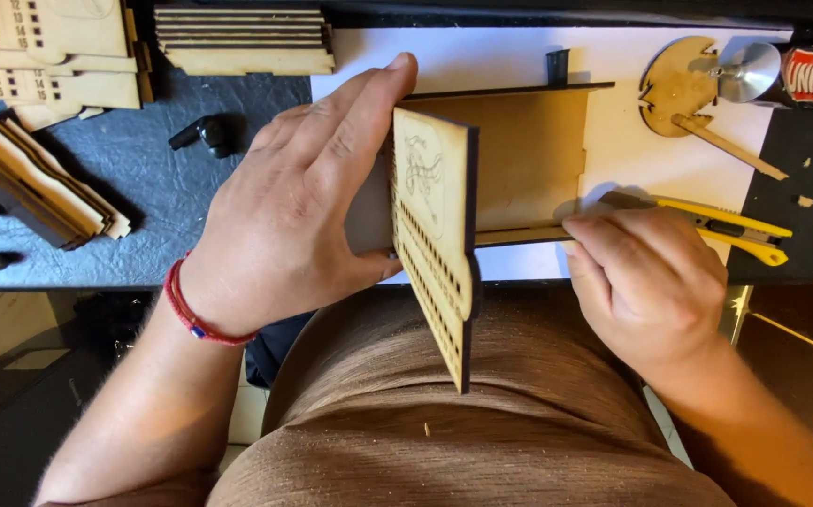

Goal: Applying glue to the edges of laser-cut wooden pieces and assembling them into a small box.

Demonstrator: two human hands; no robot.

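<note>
Two bare hands work on one laser-cut wooden box assembly (510, 160) that rests at the near edge of the table, on a white sheet (482, 56), directly in front of the person's lap. The left hand (303, 202) lies flat and open against the engraved end panel (433, 235), fingers stretched together along its outer face and the thumb hooked below, so it presses rather than clamps. That panel stands on edge, its lower part cut with rows of small slots and hanging past the table edge over the lap. The right hand (646, 282) is curled, its fingertips pinched on the thin near side wall of the box. Just beyond those fingers lies one yellow utility knife (716, 225), touching nothing but the sheet as far as can be told. One red bracelet (191, 310) circles the left wrist. At the far right sit one round wooden cutout (674, 80) with a thin wooden stick (730, 145) beside it, and one glue tube (805, 75) with a metal cone. To the left, on the dark cloth (144, 178), are three separate stacks of cut wooden panels (242, 42), and one small black object (205, 133).
</note>
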